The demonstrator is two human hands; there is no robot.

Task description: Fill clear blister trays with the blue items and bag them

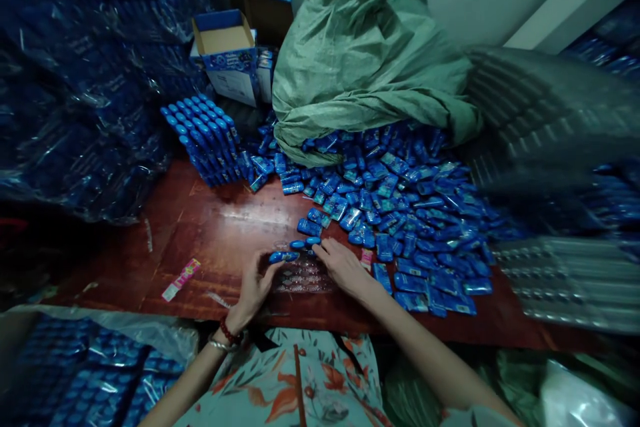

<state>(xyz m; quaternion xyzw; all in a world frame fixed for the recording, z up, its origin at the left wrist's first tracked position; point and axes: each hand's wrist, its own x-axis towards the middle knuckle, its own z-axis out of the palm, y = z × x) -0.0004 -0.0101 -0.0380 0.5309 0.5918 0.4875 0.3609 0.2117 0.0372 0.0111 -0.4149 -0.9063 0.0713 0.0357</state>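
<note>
Blue and glossy, one small pack (283,257) is pinched between thumb and fingers of the left hand (257,283), at the far-left corner of a clear tray (305,280) on the red-brown surface (235,220). Apart from it, the right hand (345,268) touches a second pack (313,241); its grip is unclear. Packs look light, stiff, slippery, probably best held by their narrow sides.
</note>
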